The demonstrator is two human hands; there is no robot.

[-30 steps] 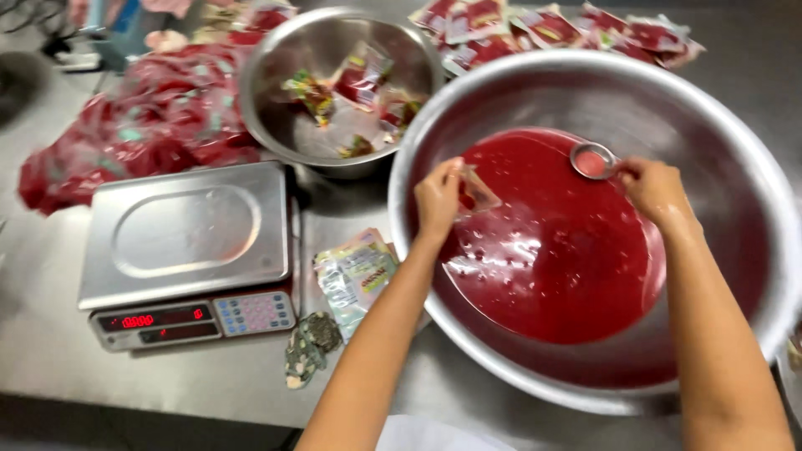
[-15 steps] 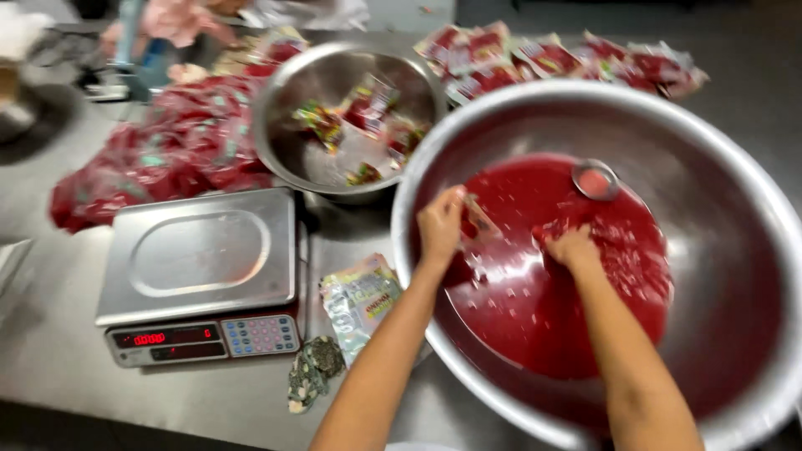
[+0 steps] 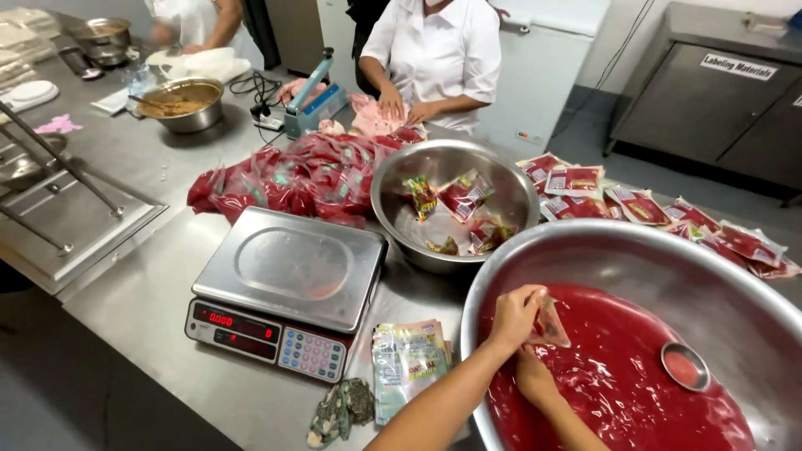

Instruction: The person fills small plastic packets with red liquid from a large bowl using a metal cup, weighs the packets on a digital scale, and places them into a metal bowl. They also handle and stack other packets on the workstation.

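Bare forearms, bare hands
No sleeves, gloves or jewellery show on the left hand [image 3: 514, 316] or right hand [image 3: 535, 377] (its fingers hidden).

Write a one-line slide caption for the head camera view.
Left hand and right hand hold a small pouch over red sauce in a large steel bowl, beside a digital scale.

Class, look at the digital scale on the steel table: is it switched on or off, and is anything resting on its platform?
On and bare. The digital scale shows lit red digits on its front display, and its steel platform carries nothing.
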